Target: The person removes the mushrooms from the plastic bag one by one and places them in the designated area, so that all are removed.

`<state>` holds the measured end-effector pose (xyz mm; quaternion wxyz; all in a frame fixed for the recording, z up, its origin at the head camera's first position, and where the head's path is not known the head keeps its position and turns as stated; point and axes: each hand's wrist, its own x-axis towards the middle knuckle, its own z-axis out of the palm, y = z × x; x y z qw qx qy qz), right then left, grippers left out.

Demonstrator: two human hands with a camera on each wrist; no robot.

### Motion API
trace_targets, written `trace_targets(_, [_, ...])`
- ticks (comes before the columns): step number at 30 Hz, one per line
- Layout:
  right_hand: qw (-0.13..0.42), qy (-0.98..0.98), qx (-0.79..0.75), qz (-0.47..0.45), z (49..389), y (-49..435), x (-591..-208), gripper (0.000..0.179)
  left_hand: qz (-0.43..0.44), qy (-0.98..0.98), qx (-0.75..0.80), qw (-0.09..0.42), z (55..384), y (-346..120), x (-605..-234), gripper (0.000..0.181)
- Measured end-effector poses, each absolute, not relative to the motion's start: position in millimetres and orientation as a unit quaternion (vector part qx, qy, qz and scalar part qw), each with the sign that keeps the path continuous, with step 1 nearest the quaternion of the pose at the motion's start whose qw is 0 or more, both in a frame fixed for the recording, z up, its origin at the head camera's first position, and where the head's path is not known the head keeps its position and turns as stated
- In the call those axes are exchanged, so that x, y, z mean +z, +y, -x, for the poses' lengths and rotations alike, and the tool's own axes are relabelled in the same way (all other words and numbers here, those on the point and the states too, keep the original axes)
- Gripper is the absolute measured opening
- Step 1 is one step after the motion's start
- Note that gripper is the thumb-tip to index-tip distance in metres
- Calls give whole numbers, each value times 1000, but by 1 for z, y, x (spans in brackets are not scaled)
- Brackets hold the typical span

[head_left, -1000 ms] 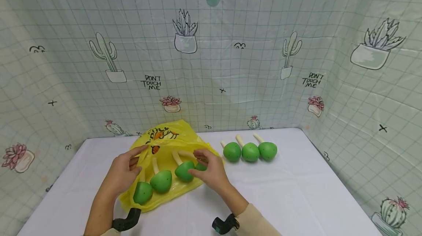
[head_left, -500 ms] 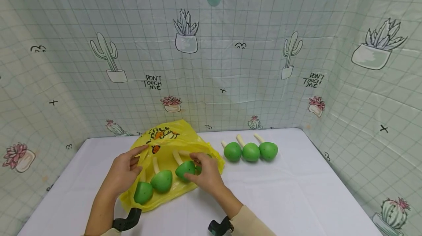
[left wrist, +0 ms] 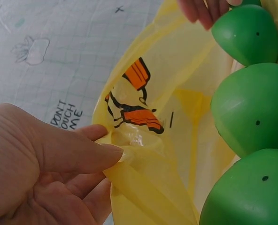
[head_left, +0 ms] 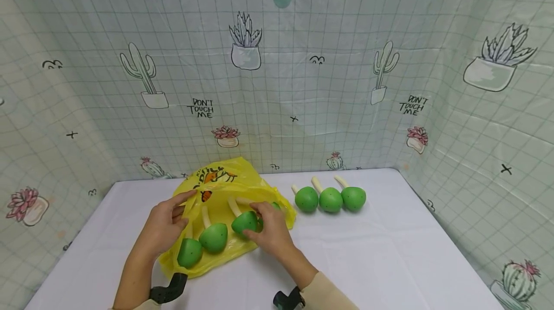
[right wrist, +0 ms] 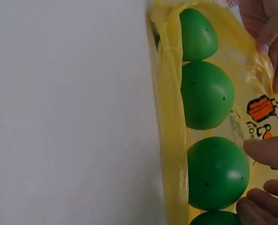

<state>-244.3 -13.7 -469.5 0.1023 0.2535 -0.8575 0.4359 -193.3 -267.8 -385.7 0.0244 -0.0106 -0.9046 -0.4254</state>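
A yellow plastic bag lies on the table with its mouth spread toward me. Inside it sit several green toy mushrooms with pale stems, among them a left one, a middle one and a right one. At the bag's left rim, my left hand pinches the plastic between thumb and fingers, as the left wrist view shows. My right hand is at the right mushroom, thumb and fingers loosely spread along its cap. One more green cap shows partly below it in the right wrist view.
Three more green toy mushrooms lie in a row on the white table to the right of the bag, stems pointing away. A patterned curtain stands behind the table and at both sides.
My right hand has moved left and a little down, from the bag's right side to the right mushroom's cap. The left hand keeps its hold on the bag's rim.
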Motion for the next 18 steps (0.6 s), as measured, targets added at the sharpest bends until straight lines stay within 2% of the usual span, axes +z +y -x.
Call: trace_targets(18, [106,-854,444,-249,239,-25,-470,58,20,-903,-428,30,193,-269,-385,66])
